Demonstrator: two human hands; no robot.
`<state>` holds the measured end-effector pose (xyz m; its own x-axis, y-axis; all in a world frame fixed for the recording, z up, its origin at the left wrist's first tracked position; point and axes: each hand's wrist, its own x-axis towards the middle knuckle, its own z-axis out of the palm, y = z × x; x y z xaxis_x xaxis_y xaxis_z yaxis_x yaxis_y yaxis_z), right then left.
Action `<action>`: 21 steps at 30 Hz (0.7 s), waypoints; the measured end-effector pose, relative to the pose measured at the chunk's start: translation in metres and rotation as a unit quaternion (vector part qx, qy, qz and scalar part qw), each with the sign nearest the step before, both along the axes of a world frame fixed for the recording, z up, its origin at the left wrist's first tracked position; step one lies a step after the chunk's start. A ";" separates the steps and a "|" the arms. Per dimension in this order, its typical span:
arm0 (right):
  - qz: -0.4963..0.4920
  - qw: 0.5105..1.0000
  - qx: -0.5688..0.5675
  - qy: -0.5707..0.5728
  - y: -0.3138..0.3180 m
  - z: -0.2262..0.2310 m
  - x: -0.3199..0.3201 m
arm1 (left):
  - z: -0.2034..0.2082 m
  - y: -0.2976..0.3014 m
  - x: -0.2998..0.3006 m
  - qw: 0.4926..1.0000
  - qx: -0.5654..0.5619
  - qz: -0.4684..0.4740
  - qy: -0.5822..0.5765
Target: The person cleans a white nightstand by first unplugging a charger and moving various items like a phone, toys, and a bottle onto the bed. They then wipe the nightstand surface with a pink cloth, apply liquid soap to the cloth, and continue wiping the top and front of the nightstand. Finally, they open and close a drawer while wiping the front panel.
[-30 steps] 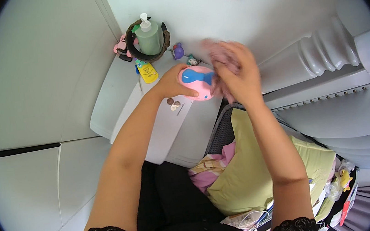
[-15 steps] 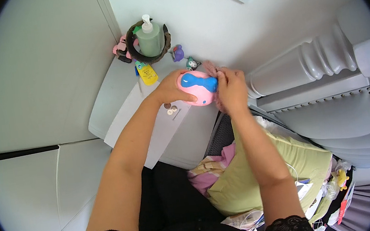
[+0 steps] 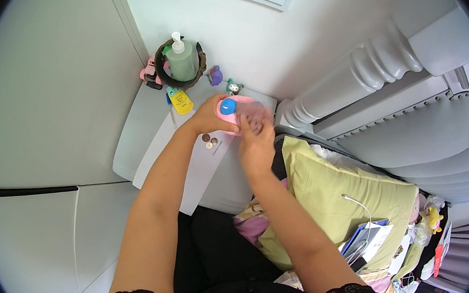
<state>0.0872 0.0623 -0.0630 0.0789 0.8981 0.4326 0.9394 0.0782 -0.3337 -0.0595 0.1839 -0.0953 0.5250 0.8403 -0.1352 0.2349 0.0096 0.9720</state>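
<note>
My left hand (image 3: 209, 118) grips a pink round object with a blue knob (image 3: 229, 108) above the white bedside table (image 3: 151, 139). My right hand (image 3: 255, 138) presses a pinkish cloth (image 3: 254, 112) against the object's right side; the fingers are blurred. Part of the pink object is hidden behind the cloth and my fingers.
A green pump bottle in a dark round holder (image 3: 181, 63) stands at the table's back, with a yellow tube (image 3: 181, 100), small figurines (image 3: 216, 75) and coins (image 3: 209, 141) nearby. A white bedpost (image 3: 377, 64) and a green pillow (image 3: 334, 193) lie to the right.
My right hand has come down from above the pink object to its right side, rubbing with the cloth. The left hand has kept its hold.
</note>
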 end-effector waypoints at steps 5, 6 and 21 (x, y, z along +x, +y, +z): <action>-0.019 0.971 -0.124 0.201 -0.035 -0.002 -0.013 | -0.004 -0.003 -0.013 0.996 0.049 -0.027 0.066; -0.018 0.958 -0.146 0.244 -0.037 0.012 -0.010 | -0.011 -0.005 -0.019 0.996 0.052 -0.014 0.069; -0.131 0.760 -0.125 0.624 -0.020 -0.035 0.016 | -0.018 -0.019 0.044 0.937 0.262 0.229 -0.010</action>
<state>0.1027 0.0422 -0.0975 0.4788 0.8224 -0.3074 -0.1475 -0.2698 -0.9515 -0.0152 0.1649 -0.1133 0.0906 0.9265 0.3652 0.3038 -0.3750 0.8758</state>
